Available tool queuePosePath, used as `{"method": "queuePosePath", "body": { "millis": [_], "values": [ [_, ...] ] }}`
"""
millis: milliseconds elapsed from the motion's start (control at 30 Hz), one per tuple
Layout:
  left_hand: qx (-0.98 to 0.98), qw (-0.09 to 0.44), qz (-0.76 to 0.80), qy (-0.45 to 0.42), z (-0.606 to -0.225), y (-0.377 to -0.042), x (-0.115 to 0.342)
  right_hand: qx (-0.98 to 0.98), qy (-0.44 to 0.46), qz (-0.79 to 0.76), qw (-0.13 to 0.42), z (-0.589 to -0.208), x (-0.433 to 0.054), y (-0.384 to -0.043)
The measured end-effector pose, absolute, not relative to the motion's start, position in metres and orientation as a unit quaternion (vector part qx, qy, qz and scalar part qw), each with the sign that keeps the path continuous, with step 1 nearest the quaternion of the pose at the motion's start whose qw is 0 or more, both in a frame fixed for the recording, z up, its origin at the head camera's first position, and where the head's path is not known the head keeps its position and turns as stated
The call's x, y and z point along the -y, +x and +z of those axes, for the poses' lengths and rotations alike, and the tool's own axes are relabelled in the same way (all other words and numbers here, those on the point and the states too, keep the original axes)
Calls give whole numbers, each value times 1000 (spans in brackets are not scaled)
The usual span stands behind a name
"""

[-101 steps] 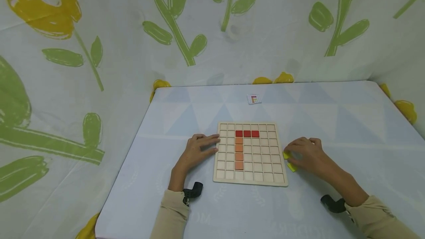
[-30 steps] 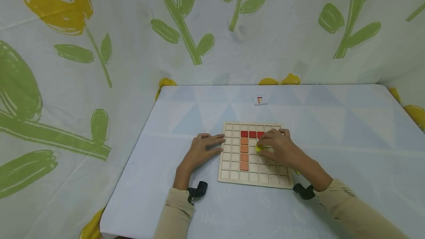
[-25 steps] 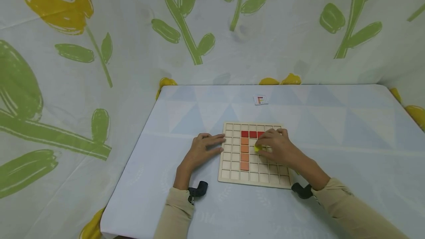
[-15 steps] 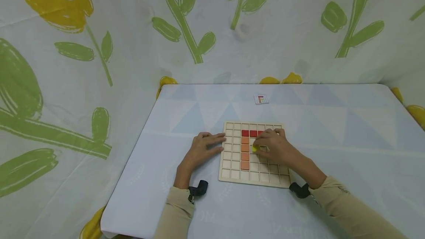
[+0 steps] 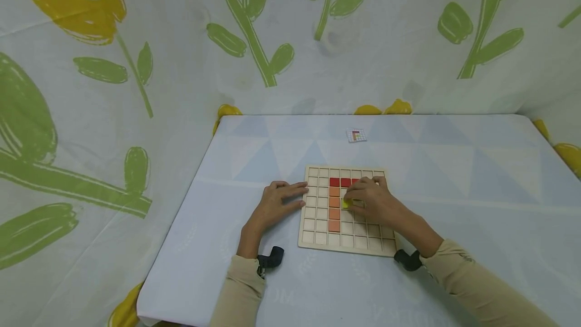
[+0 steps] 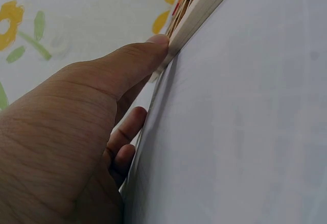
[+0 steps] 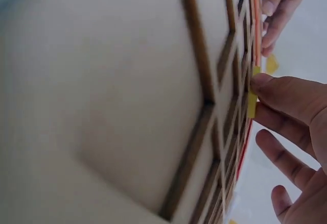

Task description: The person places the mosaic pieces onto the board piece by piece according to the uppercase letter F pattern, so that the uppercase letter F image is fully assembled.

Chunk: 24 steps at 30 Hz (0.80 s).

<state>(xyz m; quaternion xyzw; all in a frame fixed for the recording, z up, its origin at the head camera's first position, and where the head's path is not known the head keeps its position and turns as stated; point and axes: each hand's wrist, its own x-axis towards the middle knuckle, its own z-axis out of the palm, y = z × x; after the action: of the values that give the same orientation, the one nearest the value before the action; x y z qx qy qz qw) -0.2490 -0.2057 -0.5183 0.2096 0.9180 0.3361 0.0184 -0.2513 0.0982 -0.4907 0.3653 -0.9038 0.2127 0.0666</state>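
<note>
A wooden grid board (image 5: 321, 239) lies on the table, with red tiles (image 5: 334, 182) in a row and orange tiles (image 5: 334, 214) in a column below. Between thumb and fingertips, my right hand (image 5: 373, 200) pinches a yellow tile (image 7: 252, 104) over the cells just right of the orange column. The hand covers part of the board's right side. My left hand (image 5: 273, 205) rests at the board's left edge with its fingers extended. In the left wrist view, the thumb (image 6: 138, 63) touches the board's side wall (image 6: 190, 24).
A small card (image 5: 356, 135) printed with a coloured grid pattern lies beyond the board. The table (image 5: 218, 236) has a pale cloth with blue triangles. A hanging with painted flowers and leaves (image 5: 238, 39) stands behind and to the left.
My right hand has moved left from yellow tiles beside the board, carrying one over the grid and closer to the orange column. Another yellow tile is now hidden. My left hand stays at the edge.
</note>
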Motion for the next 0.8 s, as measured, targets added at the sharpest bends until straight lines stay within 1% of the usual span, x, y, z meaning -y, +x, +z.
{"method": "queuePosePath", "body": {
  "millis": [333,533,800],
  "values": [
    [-918,23,337,207,-518,-248,205,916,345,194,58,-487,-99,-246],
    [-921,23,336,197,-517,-248,204,917,339,200,66,-481,-112,-241],
    [-921,28,339,190,-520,-248,205,921,324,207,56,-477,-134,-232]
  ]
}}
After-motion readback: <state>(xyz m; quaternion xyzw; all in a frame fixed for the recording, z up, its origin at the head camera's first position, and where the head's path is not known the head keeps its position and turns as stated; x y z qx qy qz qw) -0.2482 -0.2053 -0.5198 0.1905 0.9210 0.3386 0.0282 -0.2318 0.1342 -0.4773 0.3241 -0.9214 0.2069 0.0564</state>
